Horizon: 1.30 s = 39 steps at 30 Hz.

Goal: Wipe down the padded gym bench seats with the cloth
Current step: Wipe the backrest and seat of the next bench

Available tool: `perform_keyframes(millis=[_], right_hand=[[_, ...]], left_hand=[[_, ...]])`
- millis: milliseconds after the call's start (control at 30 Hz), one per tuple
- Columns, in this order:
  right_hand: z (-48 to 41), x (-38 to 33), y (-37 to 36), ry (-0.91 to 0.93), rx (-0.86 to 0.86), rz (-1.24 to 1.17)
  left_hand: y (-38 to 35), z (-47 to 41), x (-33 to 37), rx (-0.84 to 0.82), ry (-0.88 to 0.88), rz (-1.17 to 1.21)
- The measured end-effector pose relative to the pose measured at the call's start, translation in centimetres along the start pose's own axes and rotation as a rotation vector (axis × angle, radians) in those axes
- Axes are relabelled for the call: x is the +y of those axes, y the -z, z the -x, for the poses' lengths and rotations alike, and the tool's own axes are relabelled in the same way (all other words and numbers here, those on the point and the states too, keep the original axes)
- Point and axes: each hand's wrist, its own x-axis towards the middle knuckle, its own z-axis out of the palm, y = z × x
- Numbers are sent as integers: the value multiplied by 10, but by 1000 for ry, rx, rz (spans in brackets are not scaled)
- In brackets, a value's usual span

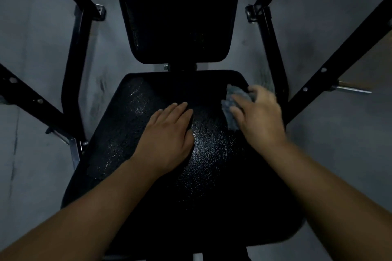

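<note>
While your left hand (167, 133) lies flat with straight fingers on the middle of the seat pad (131, 129), seemingly to brace you, your right hand (261, 116) curls its fingers round the bunched grey cloth (237, 92), pressing it onto the pad's far right corner.

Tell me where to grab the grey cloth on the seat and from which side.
Grip its bunched middle from above: the grey cloth lies crumpled on the far right corner of the seat pad, where the right hand holds it.
</note>
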Motion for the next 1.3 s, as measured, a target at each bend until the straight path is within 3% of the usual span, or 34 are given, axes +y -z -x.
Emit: perform_keyframes(millis=[33,133,200,367,500,567,633,700,767,867,933,1000,1067,1133,1233,1300], right_hand=[[-1,-18,-4,-3,-34,-43],[39,-55,-8,245,-184,-155],[44,-41,0,316,-210,-166],[-43,-29,-4,-99,-70,-147],[-10,-79,-17,171,-263,-242],[2,-66,-9,249,-309,-268],[-21,-46,-11,169,-257,-164],[-63,-38,-24,-39,-204,-65],[-86,-64,-37,-117,-167,54],[-58,-118,-50,185,-239,28],[-38,-117,-40,319,-308,-15],[-56,-86,-40,308,-271,57],[-93,-61,-43,111,-210,137],[-113,-83,-50,2,-198,176],[-77,-145,-64,243,-236,89],[-45,-147,-50,404,-334,8]], left_hand=[[0,-3,1,-2,5,4],[-1,-11,-1,-6,10,15],[0,-15,-6,-10,11,6],[3,-21,-11,-12,5,-22],[3,-25,-20,-7,33,16],[5,-25,-27,2,48,17],[7,-25,-34,-9,53,-4],[9,-25,-40,-11,73,-9],[10,-26,-48,-5,106,-11],[9,-25,-60,11,145,7],[10,-22,-66,19,139,11],[13,-20,-71,9,135,-5],[17,-20,-79,1,164,-18],[18,-21,-88,11,197,-27],[16,-18,-94,19,212,-6],[17,-13,-96,47,212,22]])
